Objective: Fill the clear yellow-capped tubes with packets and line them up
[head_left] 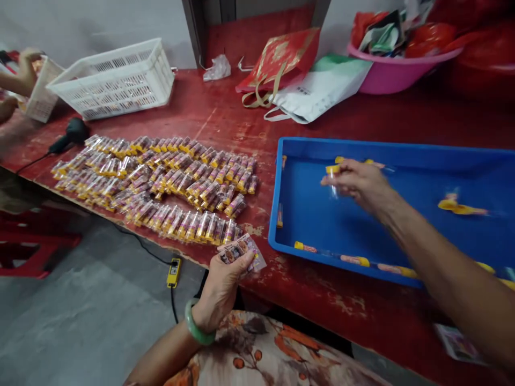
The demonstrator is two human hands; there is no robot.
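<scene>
My right hand [358, 185] is over the blue plastic tray [386, 155], pinching a small clear tube with a yellow cap [332, 179]. Several similar yellow-capped tubes [458, 209] lie blurred in the tray, some along its near wall. My left hand [225, 284], with a green bangle [197, 329] on its wrist, grips a small stack of printed cards [241, 253] at the table's front edge. Close beyond it, several rows of wrapped tubes [169, 185] lie on the red worktable [217, 118].
A co-worker's hand [26, 72] is at the far left by white plastic crates [115, 79]. A black hand-held dryer [72, 134] has a cord running off the table. Bags and a pink basin [396, 72] stand at the back. A yellow switch box [174, 272] hangs below the front edge.
</scene>
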